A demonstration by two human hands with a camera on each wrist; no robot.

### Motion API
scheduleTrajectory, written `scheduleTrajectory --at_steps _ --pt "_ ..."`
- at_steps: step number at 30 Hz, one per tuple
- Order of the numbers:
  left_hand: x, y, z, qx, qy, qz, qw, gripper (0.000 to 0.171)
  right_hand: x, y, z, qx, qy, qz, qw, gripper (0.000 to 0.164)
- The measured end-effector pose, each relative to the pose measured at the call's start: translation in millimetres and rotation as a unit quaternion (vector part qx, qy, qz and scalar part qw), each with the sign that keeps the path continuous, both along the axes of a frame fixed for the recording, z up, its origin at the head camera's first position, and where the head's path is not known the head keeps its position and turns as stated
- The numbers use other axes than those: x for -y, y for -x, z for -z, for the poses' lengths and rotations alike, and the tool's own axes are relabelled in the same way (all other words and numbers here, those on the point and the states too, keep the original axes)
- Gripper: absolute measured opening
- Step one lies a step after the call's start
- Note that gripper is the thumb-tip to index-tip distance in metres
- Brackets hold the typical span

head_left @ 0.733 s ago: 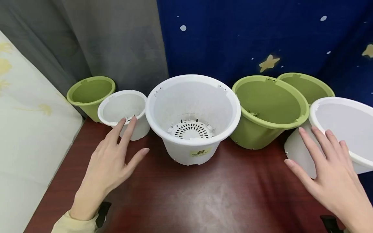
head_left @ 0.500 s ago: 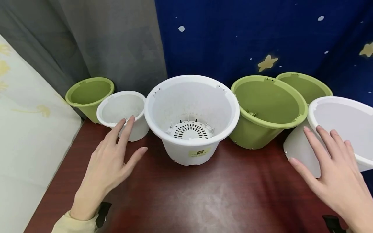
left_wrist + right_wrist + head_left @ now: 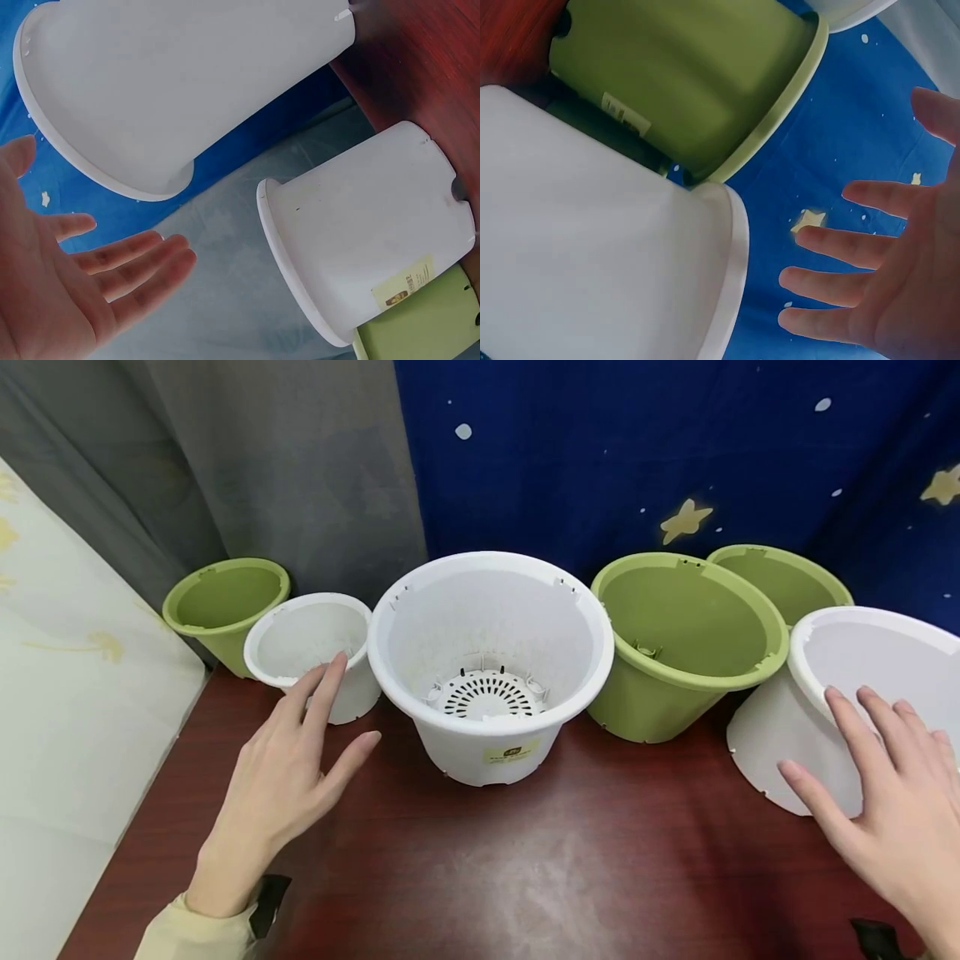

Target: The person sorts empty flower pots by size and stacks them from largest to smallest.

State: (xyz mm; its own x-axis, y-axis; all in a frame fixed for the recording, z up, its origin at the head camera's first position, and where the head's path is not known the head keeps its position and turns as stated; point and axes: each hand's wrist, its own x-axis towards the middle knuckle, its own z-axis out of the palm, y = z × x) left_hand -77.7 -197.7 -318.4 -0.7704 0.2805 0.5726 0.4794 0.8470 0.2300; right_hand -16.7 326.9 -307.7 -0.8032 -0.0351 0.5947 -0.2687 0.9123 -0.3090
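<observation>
My left hand hovers with fingers spread in front of a small white flowerpot; the left wrist view shows a gap between its fingertips and that pot. A large white flowerpot with a slotted base and a yellow label stands at the middle. To the right, my right hand overlaps another large white flowerpot in the head view. Its fingers are extended and hold nothing, apart from the rim in the right wrist view. Beside that pot is a large green flowerpot.
A smaller green flowerpot sits at the back left, and another green flowerpot is partly hidden at the back right. Grey and blue star-patterned curtains hang behind the dark red table. A white patterned sheet borders the left side.
My right hand has moved to the right, showing more of the right white flowerpot's side. The left hand stays nearly in place. The whole head view has shifted slightly; the flowerpots stand as before.
</observation>
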Motion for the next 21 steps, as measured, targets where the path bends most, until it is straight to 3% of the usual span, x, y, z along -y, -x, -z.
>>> scheduleTrajectory --at_steps 4,9,14,21 --pt "-1 1.8 -0.7 0.001 -0.006 0.005 1.0 0.077 -3 4.2 2.7 -0.057 -0.002 -0.007 0.998 0.09" --pt "-3 3.6 -0.7 0.013 -0.008 0.003 0.9999 0.08 -9 8.0 6.1 -0.1 0.023 -0.009 0.995 0.093" --pt "-4 4.9 -0.3 0.018 -0.008 -0.003 0.9998 0.081 -17 6.4 7.9 -0.088 0.059 0.003 0.994 0.095" --pt "-8 7.7 0.6 0.027 -0.016 0.001 0.9995 0.081 -32 2.1 7.1 -0.075 0.075 0.022 0.994 0.082"
